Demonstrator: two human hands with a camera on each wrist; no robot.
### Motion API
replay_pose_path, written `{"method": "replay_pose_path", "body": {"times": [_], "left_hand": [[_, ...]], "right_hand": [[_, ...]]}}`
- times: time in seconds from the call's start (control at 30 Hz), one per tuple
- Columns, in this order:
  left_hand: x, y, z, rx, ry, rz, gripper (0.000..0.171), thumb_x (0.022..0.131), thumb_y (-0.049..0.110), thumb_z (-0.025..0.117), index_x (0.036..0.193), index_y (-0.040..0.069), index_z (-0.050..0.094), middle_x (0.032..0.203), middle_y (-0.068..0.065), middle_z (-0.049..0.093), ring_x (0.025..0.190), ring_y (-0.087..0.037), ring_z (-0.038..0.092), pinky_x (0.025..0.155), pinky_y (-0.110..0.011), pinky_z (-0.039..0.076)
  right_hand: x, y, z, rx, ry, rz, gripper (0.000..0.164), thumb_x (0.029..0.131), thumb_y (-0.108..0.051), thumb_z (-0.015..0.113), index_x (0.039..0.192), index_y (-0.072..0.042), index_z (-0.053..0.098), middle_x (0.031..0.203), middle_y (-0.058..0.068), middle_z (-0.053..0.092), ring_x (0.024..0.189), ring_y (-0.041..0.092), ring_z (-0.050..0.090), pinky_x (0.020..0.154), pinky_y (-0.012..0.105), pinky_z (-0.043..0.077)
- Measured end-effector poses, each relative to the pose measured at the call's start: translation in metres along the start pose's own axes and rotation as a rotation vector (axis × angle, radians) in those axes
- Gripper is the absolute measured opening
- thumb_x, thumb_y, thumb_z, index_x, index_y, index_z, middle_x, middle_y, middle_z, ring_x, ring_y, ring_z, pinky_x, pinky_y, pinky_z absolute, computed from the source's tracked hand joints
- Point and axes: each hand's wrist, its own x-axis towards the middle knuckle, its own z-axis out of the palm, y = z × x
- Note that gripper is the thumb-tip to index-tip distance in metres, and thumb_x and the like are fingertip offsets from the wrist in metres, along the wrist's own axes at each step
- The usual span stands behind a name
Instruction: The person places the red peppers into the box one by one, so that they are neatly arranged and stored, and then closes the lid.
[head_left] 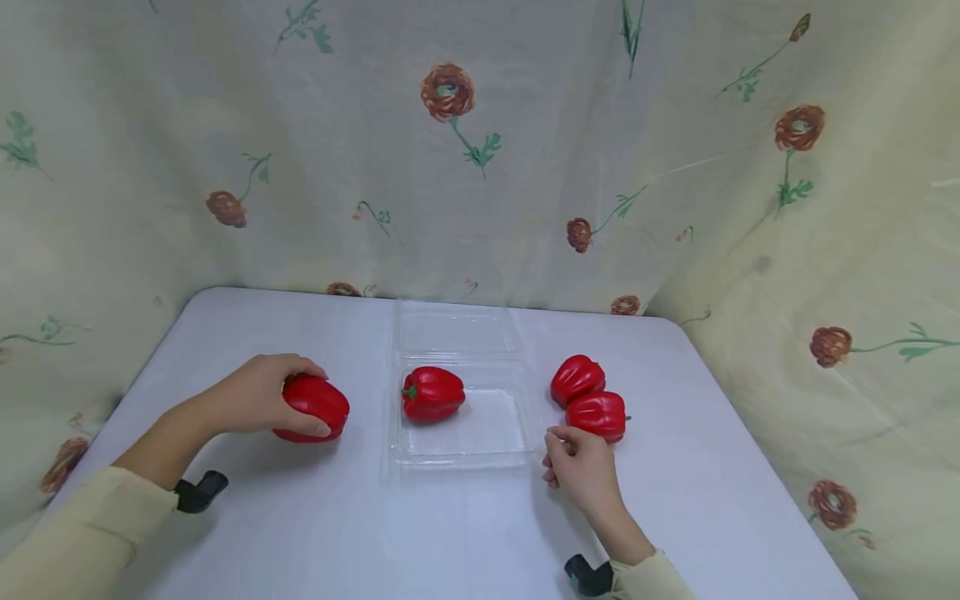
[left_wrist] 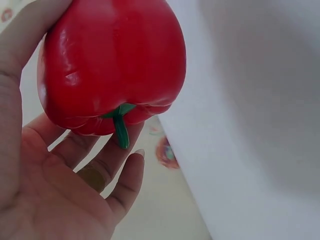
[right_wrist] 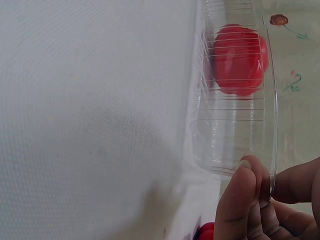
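Observation:
My left hand grips a red bell pepper over the left part of the table, thumb and fingers around its sides. In the left wrist view its green stem points toward the palm. A clear plastic container lies mid-table, with another red bell pepper on its left side. At the container's right front corner, my right hand pinches the rim between thumb and curled fingers.
Two more red bell peppers, one behind and one in front, touch each other right of the container. The container's lid lies folded back toward the flowered curtain. The white table has rounded back corners.

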Motion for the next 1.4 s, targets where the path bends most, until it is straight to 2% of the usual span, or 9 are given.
{"method": "replay_pose_path", "body": {"times": [0.27, 0.5, 0.87, 1.4], "left_hand": [[0.017, 0.023, 0.003, 0.003, -0.005, 0.021, 0.088, 0.057, 0.046, 0.094, 0.129, 0.011, 0.057, 0.121, -0.009, 0.059, 0.111, -0.033, 0.055, 0.069, -0.038, 0.058], [0.025, 0.04, 0.007, -0.005, -0.004, 0.079, 0.084, 0.059, 0.044, 0.093, 0.127, 0.01, 0.058, 0.119, -0.008, 0.06, 0.109, -0.031, 0.056, 0.069, -0.038, 0.058], [0.039, 0.06, 0.021, 0.009, 0.001, 0.127, 0.081, 0.058, 0.044, 0.094, 0.125, 0.014, 0.06, 0.116, -0.003, 0.062, 0.107, -0.026, 0.057, 0.07, -0.036, 0.058], [0.053, 0.089, 0.04, 0.001, -0.034, 0.172, 0.082, 0.059, 0.042, 0.094, 0.128, 0.014, 0.06, 0.12, 0.0, 0.061, 0.11, -0.023, 0.056, 0.073, -0.035, 0.058]], "right_hand": [[0.0, 0.0, -0.001, 0.0, -0.005, 0.003, 0.032, 0.095, -0.019, 0.067, 0.121, 0.0, 0.066, 0.074, 0.008, 0.064, 0.058, 0.019, 0.063, 0.06, 0.029, 0.057], [0.0, 0.001, -0.001, -0.002, 0.0, 0.001, 0.032, 0.095, -0.019, 0.067, 0.12, 0.0, 0.066, 0.074, 0.008, 0.064, 0.058, 0.02, 0.063, 0.06, 0.029, 0.057], [0.0, 0.002, -0.001, -0.005, 0.001, -0.002, 0.032, 0.095, -0.019, 0.068, 0.12, -0.001, 0.066, 0.074, 0.007, 0.064, 0.058, 0.019, 0.063, 0.061, 0.029, 0.057], [0.0, 0.001, -0.001, -0.001, -0.007, 0.01, 0.032, 0.095, -0.019, 0.067, 0.121, 0.0, 0.065, 0.075, 0.008, 0.065, 0.059, 0.019, 0.064, 0.061, 0.029, 0.057]]}}
